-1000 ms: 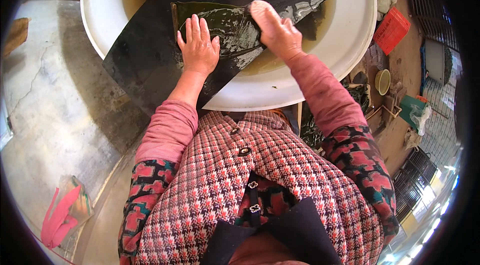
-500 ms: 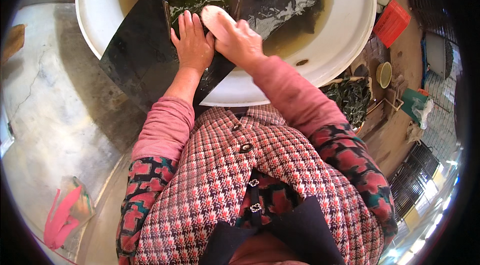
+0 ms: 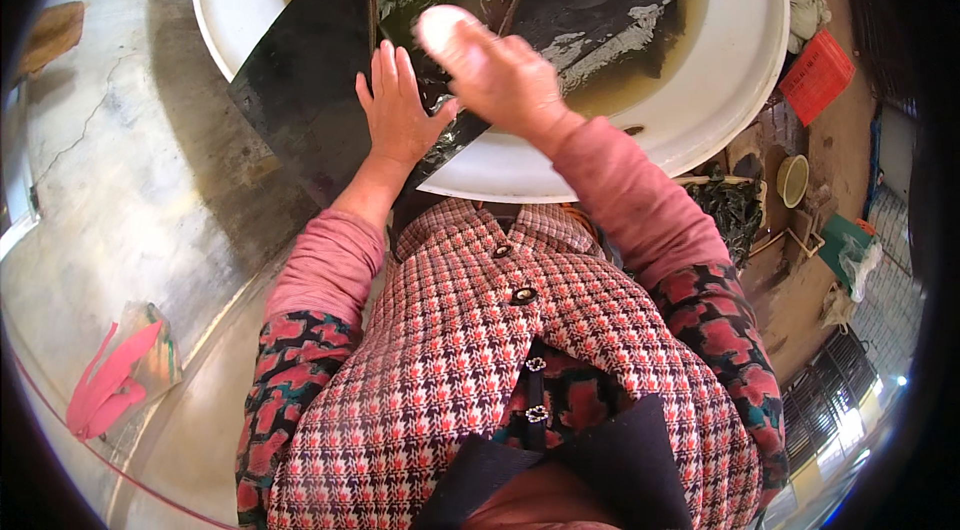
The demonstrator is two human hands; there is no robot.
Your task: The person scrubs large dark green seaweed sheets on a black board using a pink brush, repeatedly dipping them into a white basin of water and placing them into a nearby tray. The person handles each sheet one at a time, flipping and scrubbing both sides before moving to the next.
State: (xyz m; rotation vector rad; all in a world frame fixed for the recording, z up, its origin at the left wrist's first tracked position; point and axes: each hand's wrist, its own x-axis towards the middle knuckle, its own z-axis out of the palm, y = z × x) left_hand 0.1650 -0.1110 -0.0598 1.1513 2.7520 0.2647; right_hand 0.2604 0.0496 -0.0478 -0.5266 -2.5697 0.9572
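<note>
Fingers of the left hand [image 3: 402, 125]: lying long and a little parted, with the thumb standing wide; they are holding nothing, and the hand is apparently resting flat, near the left strip [image 3: 373, 15].
Fingers of the right hand [image 3: 512, 88]: gripping a pale pad [image 3: 440, 30], rounded at its far end; blur is hiding how tightly each finger is bent.
Green sheet [image 3: 405, 2]: lying on the black board [image 3: 295, 85], between the left strip and the right strip [image 3: 515, 5]; hands and pad are covering its lower part.
Black board: slanting across the white tub [image 3: 715, 80], with brownish water [image 3: 610, 95] showing below.
Sheet's feel: gleaming wet, so probably slippery; looking thin, light and limp, and likely to be tearing or creasing under a hard pull.
Sheet's hold: edges or corners are seeming the best places, lifted evenly with flat fingers rather than pinched mid-span.
Pad's feel: probably light and firm, perhaps slick if wet; its thicker near end is suiting a whole-hand grip. Its material is not showing clearly.
</note>
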